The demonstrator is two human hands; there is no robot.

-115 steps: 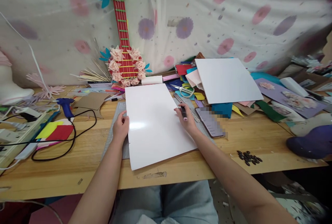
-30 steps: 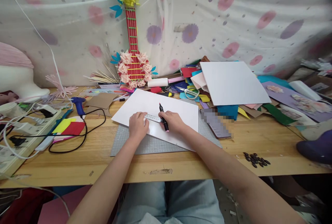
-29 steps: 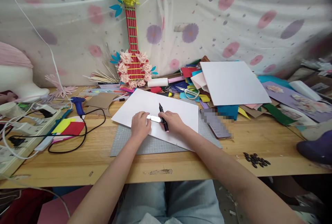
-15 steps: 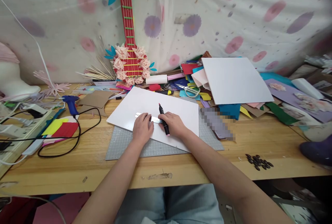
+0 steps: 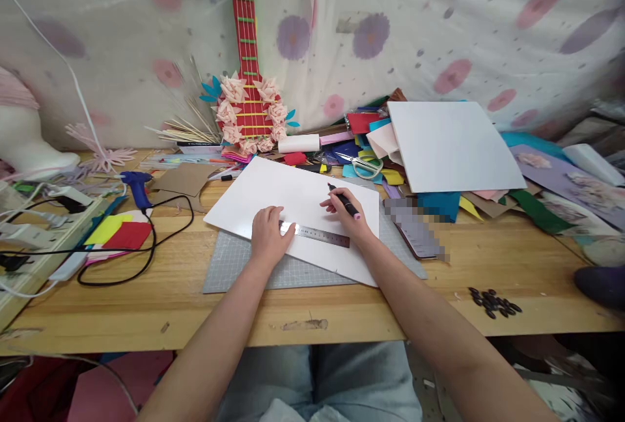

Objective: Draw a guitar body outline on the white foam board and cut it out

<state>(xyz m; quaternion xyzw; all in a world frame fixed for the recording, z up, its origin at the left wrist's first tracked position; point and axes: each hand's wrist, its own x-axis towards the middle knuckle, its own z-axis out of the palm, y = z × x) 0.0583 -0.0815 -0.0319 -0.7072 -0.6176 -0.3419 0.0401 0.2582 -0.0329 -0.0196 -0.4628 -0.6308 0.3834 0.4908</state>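
Observation:
A white foam board (image 5: pixel 244 197) lies askew on the grey cutting mat (image 5: pixel 234 269). On it rests a metal ruler (image 5: pixel 322 235), its left end under my left hand (image 5: pixel 271 236), whose thumb and fingers hold it against the board. My right hand (image 5: pixel 351 217) grips a black marker (image 5: pixel 347 204) with a pink end, above the right part of the board. The marker's dark tip points up and away to the left, apart from the ruler. Whether the tip touches the board I cannot tell.
Behind the board lie scissors (image 5: pixel 364 167) and coloured scraps. A second white board (image 5: pixel 454 148) leans on the pile at right. A blue glue gun (image 5: pixel 138 187) with a looping black cable stands left. Small black oval pieces (image 5: pixel 493 303) lie near the front edge.
My right hand, with the marker, has moved right and off the ruler, so more of the ruler shows. My left hand stays on the ruler. The view has shifted slightly.

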